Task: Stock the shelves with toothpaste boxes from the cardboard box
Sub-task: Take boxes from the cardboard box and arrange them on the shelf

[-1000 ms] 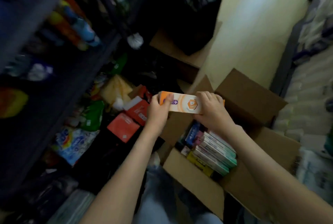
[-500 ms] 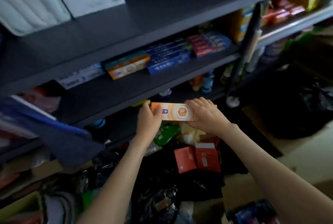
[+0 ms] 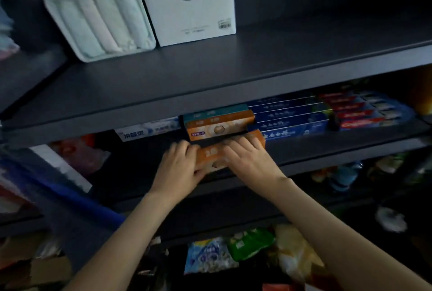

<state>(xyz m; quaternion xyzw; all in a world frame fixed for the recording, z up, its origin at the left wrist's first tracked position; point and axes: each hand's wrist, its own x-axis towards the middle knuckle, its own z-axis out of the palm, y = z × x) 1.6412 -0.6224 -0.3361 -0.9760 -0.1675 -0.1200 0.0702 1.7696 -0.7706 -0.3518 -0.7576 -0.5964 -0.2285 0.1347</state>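
Hands, left point(image 3: 180, 166) and right point(image 3: 247, 162), gripping orange toothpaste box point(image 3: 210, 158) (on shelf point(image 3: 327, 148)).

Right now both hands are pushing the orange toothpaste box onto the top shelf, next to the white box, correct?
Not quite. The head view shows both the left hand and right hand on the orange toothpaste box, but they are pushing it onto the middle shelf, in front of the other orange boxes. The white box sits on the shelf above.

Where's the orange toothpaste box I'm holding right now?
In the head view's centre, the orange toothpaste box sits between your left hand and right hand on the middle shelf, in front of a matching orange box.
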